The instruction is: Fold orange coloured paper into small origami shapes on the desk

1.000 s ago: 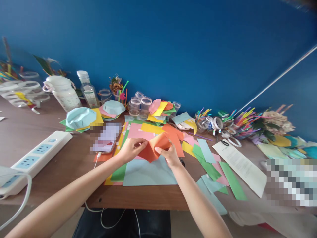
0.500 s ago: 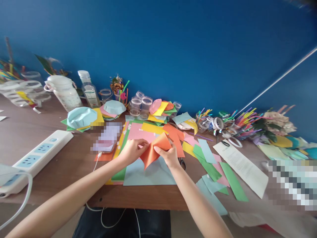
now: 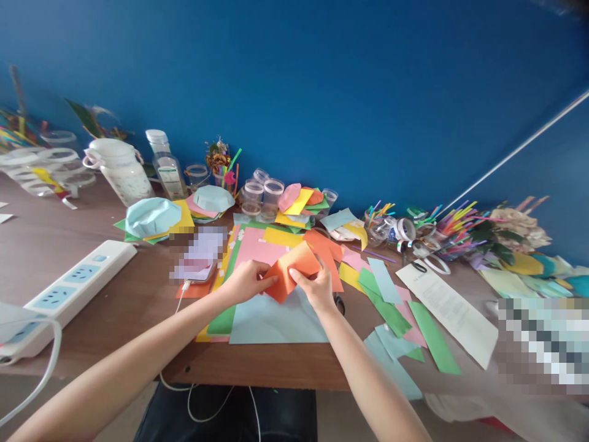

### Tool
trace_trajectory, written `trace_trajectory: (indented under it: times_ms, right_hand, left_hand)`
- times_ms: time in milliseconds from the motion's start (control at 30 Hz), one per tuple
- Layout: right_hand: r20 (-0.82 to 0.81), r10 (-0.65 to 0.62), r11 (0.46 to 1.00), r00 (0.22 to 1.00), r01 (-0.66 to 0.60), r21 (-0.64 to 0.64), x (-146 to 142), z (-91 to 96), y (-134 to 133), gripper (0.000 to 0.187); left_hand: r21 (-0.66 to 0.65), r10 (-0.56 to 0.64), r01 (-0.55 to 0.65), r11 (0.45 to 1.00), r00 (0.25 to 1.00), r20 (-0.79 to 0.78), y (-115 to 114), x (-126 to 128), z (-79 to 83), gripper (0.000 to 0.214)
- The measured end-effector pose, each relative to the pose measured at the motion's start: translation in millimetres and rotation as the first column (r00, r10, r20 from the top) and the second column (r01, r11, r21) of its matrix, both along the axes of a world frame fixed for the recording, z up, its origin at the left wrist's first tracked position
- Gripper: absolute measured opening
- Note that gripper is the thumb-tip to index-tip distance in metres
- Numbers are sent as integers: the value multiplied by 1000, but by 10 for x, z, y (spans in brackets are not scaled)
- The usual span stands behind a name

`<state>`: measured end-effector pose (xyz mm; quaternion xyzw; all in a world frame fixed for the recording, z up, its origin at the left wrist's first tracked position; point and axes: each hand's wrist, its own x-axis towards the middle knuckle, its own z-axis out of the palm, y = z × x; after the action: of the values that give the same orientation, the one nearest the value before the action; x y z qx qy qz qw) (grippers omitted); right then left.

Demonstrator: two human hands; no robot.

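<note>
As both bare arms reach over the table, the left hand (image 3: pixel 248 281) pinches one side of a folded orange paper piece (image 3: pixel 292 265) between thumb and curled fingers, while the right hand (image 3: pixel 313 287) grips the opposite side, its fingertips pressed against the matte sheet. The creased, angular paper is held up just above a smooth pale blue card sheet (image 3: pixel 276 322), which overlaps a green paper sheet (image 3: pixel 221 320) on a brown wood-grain table (image 3: pixel 257 365). A flat pink paper sheet (image 3: pixel 253 248) lies beyond it, and a long orange paper sheet (image 3: pixel 329 264) lies just beyond the right hand.
</note>
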<state>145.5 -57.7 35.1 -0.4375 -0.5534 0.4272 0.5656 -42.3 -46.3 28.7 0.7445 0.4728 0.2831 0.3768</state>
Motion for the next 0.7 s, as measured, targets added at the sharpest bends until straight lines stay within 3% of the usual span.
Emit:
trace_trajectory:
  times_ms: [300, 533, 700]
  right_hand:
    - [39, 28, 997, 999, -25, -69, -36, -108, 7, 40]
    - [-34, -11, 991, 999, 6, -135, -44, -136, 19, 33]
    - [-74, 85, 982, 994, -97, -164, -62, -135, 14, 29]
  left_hand:
    - [-76, 75, -66, 995, 990, 119, -40, 75, -24, 27]
    - [-166, -9, 64, 984, 951, 310, -57, 100, 13, 37]
    - [-186, -44, 133, 974, 907, 419, -82, 122, 13, 42]
